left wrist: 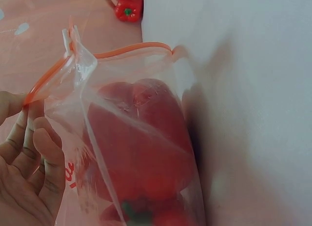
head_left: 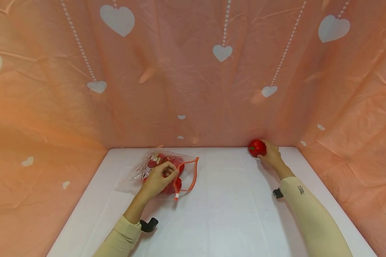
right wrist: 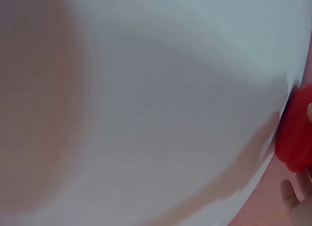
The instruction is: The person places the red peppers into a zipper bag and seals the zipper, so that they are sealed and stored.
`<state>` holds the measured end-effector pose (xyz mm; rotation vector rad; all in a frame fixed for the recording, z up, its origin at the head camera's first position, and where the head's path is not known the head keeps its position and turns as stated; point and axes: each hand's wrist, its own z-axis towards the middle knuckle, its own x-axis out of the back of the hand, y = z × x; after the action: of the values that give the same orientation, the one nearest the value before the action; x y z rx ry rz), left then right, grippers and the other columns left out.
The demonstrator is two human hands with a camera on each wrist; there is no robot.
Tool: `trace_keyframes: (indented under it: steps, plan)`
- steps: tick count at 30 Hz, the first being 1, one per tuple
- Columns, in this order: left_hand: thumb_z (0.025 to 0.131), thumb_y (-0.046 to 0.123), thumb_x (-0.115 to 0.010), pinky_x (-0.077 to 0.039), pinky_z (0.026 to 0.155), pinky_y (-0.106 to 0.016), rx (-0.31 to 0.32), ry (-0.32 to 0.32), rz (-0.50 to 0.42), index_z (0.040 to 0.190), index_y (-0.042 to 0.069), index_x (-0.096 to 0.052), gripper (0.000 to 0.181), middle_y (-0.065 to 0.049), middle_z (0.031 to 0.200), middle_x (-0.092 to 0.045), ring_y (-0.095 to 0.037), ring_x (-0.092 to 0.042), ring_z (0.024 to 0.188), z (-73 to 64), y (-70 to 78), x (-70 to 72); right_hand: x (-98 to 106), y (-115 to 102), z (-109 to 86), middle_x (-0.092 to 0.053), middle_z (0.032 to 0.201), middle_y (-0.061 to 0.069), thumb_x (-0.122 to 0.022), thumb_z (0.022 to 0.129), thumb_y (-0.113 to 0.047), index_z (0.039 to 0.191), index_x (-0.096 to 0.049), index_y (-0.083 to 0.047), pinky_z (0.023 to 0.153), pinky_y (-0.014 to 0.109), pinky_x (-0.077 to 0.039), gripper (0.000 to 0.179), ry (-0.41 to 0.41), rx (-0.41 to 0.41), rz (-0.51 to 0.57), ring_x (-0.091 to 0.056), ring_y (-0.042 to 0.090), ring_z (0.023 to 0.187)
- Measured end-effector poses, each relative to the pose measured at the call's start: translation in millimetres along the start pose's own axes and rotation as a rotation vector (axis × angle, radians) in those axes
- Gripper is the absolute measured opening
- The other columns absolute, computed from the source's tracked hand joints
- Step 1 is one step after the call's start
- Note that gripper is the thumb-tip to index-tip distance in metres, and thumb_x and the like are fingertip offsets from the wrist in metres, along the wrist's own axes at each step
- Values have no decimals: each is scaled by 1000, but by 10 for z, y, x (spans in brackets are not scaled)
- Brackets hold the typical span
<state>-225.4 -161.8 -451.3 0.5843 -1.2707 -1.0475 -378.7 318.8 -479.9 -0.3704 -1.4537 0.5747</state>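
My left hand [head_left: 159, 178] pinches the orange zip edge of a clear zip bag [left wrist: 73, 113], holding its mouth up. Inside the bag are several red bell peppers [left wrist: 141, 133], one showing a green stem low in the left wrist view. Cartoon figures and red print mark the plastic. At the back right of the table, my right hand [head_left: 271, 156] grips another red bell pepper [head_left: 256, 148] from its right side, its green stem facing left. In the right wrist view only part of this pepper [right wrist: 297, 131] and some fingertips [right wrist: 288, 191] show at the right edge.
A white table [head_left: 225, 207] lies under both hands. Orange cloth [head_left: 193, 89] with white hearts hangs behind it and along both sides. Black wrist mounts [head_left: 149, 225] stick out beside both sleeves.
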Motion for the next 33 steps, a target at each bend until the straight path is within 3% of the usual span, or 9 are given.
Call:
trace_keyframes:
  steps: [7,13,19,33]
  plan:
    - [101,17,-78,-49,64,-23,2,2,9,103,12,-71,9,0,87,-67,-17,-61,80,3,-16,-9,17,-7,-42,-29,161,38,-68,100,-3,160,-27,6,117,78,-18,73,5,7,-7,-21,60,148]
    - [101,19,-77,-50,65,-23,16,-7,6,103,14,-71,8,0,87,-67,-18,-61,81,1,-10,-11,21,19,-76,-36,154,41,-64,98,2,156,-33,11,115,76,-24,67,35,42,-27,-28,62,143]
    - [101,19,-77,-50,65,-23,15,-5,5,103,14,-71,8,1,87,-67,-18,-62,81,4,2,-10,31,6,-105,-41,149,40,-65,99,1,154,-36,15,116,73,-30,64,30,13,-1,-32,59,140]
    - [100,16,-78,-48,67,-24,-26,7,35,100,12,-71,9,1,84,-68,-14,-62,79,23,-26,-15,-17,-3,-166,-50,147,34,-70,103,-11,157,-37,7,112,65,-44,65,-39,21,112,-50,52,132]
